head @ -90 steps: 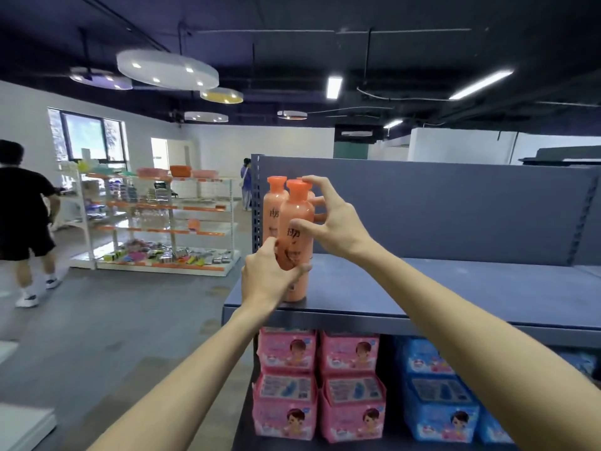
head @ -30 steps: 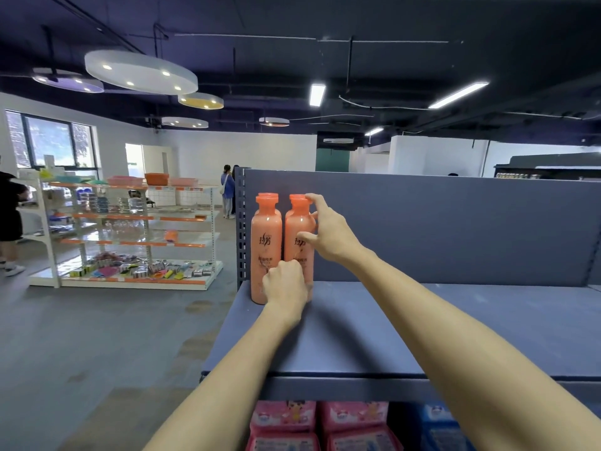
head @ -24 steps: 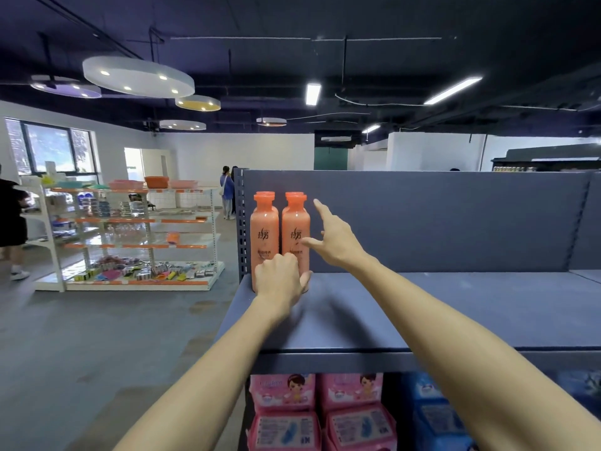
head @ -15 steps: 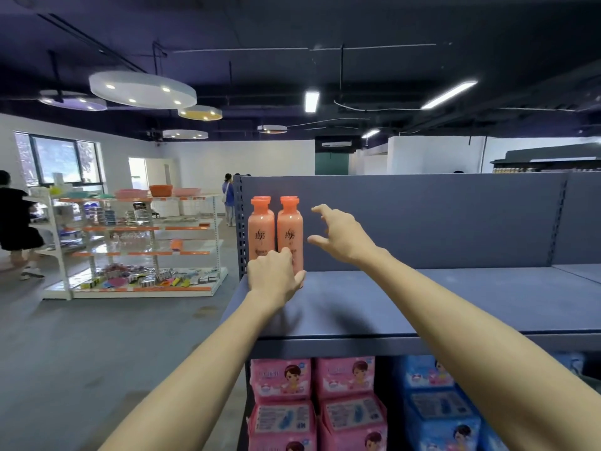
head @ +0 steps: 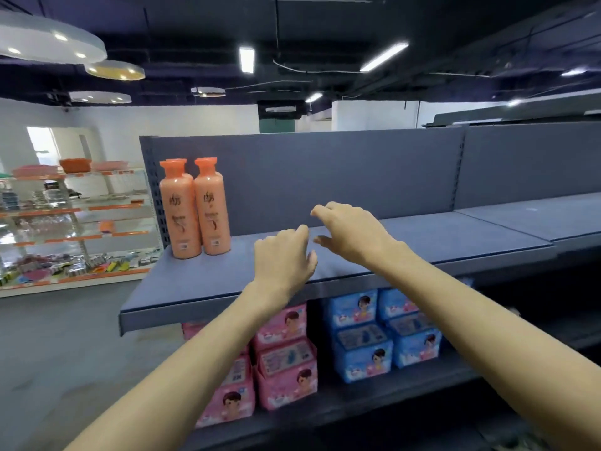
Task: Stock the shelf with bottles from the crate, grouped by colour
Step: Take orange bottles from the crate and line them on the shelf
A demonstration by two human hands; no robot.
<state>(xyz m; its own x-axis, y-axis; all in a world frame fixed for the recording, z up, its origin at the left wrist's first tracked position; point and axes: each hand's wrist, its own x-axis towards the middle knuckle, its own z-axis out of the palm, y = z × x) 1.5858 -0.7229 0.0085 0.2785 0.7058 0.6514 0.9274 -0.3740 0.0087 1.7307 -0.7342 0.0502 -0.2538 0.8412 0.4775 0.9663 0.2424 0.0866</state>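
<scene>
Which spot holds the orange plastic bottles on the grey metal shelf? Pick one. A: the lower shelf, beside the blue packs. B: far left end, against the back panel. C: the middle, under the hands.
B: the orange plastic bottles stand upright at the far left end of the grey metal shelf, well clear of both empty hands.

Single head-worn wide-angle view, looking forward and slightly down along a grey metal shelf (head: 422, 242), close to both outstretched forearms.
</scene>
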